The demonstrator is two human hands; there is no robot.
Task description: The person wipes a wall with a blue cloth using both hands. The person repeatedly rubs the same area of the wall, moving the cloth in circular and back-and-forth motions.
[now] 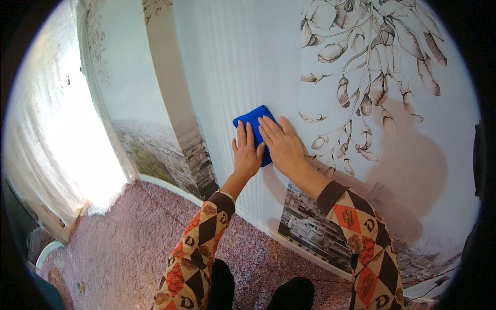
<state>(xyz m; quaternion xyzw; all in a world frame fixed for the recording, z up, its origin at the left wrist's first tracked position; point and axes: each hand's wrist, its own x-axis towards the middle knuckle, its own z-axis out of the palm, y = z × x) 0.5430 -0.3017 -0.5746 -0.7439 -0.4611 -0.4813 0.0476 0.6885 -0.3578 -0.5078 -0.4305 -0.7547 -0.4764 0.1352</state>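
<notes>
A folded blue cloth [254,118] lies flat against the pale wall, pressed there by both hands. My left hand [247,152] rests on its lower left part, fingers pointing up and side by side. My right hand [282,145] covers its right edge, with fingers slanting up to the left and the thumb apart, near the wall. Behind the cloth the wall [236,66] has faint vertical ridges. To the right is a wall covering with drawn hanging pods [366,102] and a printed city scene [310,224] lower down. My shadow falls on it.
A white baseboard [254,223] runs along the wall's foot above a mauve carpet [124,248]. My dark-covered feet stand close to it. At left, a sheer white curtain [58,135] hangs before a bright opening. A dark cable [430,288] lies at lower right.
</notes>
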